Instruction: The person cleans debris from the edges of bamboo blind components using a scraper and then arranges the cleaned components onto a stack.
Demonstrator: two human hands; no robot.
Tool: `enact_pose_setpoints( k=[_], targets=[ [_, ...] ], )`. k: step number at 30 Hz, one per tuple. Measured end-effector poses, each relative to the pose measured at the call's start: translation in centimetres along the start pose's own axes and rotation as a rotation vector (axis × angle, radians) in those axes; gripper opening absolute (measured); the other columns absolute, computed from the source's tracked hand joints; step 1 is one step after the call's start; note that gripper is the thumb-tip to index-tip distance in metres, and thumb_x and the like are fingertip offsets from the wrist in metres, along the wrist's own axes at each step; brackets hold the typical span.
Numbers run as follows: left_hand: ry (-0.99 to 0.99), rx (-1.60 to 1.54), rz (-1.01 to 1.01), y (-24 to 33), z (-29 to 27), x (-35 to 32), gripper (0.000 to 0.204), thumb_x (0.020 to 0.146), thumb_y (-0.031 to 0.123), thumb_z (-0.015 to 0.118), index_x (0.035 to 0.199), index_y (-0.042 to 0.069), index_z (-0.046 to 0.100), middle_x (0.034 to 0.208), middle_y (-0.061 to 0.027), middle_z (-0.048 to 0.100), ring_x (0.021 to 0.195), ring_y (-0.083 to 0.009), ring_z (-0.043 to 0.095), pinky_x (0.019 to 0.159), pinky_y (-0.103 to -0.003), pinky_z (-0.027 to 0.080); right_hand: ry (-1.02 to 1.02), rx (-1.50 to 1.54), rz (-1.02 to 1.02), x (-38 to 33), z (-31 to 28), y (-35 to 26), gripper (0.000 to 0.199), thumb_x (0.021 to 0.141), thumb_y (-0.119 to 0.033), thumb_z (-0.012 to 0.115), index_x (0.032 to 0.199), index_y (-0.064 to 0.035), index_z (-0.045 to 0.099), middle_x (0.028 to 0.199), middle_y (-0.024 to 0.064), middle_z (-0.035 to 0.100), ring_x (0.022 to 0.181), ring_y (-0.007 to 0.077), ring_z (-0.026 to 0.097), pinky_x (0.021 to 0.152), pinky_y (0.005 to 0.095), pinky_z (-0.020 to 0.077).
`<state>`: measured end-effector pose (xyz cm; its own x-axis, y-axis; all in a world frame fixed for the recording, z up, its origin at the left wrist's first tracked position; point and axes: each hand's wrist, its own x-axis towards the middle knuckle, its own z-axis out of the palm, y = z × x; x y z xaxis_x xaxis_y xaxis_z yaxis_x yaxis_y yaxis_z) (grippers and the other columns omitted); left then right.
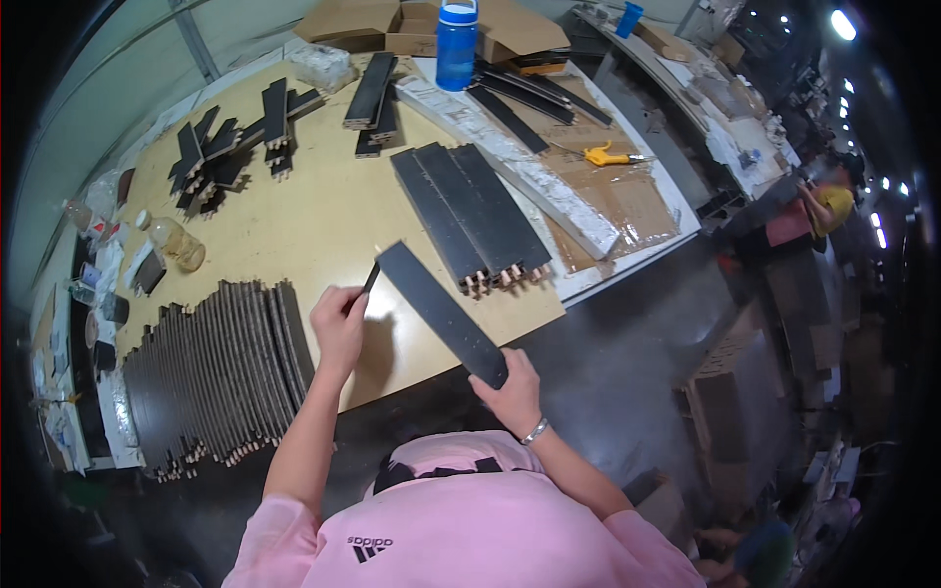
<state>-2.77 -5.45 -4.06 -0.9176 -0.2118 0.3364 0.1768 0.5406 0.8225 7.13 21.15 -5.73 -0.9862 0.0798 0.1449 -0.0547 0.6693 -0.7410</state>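
My right hand [514,394] grips the near end of a flat dark board [439,312], which slants up and left over the table's front part. In my left hand [338,325] is a thin, dark, pen-like tool [371,277]; its exact kind is too small to tell. The tool's upper end is close to the board's far end, and whether they touch I cannot tell. Just beyond the board lie several dark boards side by side [469,211], with light wooden dowels sticking out of their near ends. Left of my left hand stands a long row of dark boards [221,367] on edge.
Loose dark pieces [211,157] are heaped at the far left. A blue bottle [457,49], a white foam-like strip [529,181] and a yellow air gun [610,155] are toward the back right. A clear bottle [176,243] stands left. Other people [809,211] are at right.
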Motion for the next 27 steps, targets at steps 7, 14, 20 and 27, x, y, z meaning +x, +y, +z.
enact_pose_setpoints(
  k=[7,14,20,27],
  targets=[
    [-0.025,0.403,0.048,-5.3,3.4,3.8,0.007,0.082,0.011,0.068,0.082,0.004,0.068,0.079,-0.0108,0.061,0.073,-0.0325,0.061,0.066,-0.042,0.049,-0.192,-0.062,0.206,-1.3,4.6,-0.2,0.053,0.072,-0.03,0.082,0.102,0.0032,0.055,0.099,0.0217,0.056,0.094,0.0398,0.059,0.083,0.0474,0.0493],
    [-0.25,0.429,0.388,-1.0,5.0,-4.9,0.009,0.074,0.006,0.066,0.082,0.01,0.067,0.075,-0.0101,0.055,0.069,-0.0298,0.058,0.057,-0.042,0.047,-0.195,0.207,0.275,-1.3,4.5,1.1,0.054,0.07,-0.028,0.082,0.105,0.0049,0.058,0.103,0.0229,0.059,0.097,0.0372,0.059,0.087,0.0417,0.0485],
    [-0.088,0.454,0.41,-2.3,5.6,-1.1,0.004,0.075,0.009,0.065,0.079,0.01,0.064,0.076,-0.0086,0.054,0.071,-0.0295,0.058,0.057,-0.043,0.049,-0.327,0.643,0.47,-1.1,5.7,2.2,0.042,0.079,-0.013,0.075,0.113,0.005,0.055,0.102,0.0156,0.063,0.083,0.0212,0.066,0.071,0.0292,0.0555],
    [-0.38,0.365,0.455,0.3,5.7,-8.1,0.008,0.073,0.004,0.064,0.08,0.009,0.065,0.077,-0.0114,0.056,0.068,-0.0312,0.06,0.057,-0.043,0.048,-0.488,1.18,0.936,-1.2,4.6,1.7,0.031,0.08,0.005,0.056,0.11,0.005,0.054,0.096,0.0132,0.06,0.085,0.0242,0.068,0.079,0.0362,0.0589]
  ],
)
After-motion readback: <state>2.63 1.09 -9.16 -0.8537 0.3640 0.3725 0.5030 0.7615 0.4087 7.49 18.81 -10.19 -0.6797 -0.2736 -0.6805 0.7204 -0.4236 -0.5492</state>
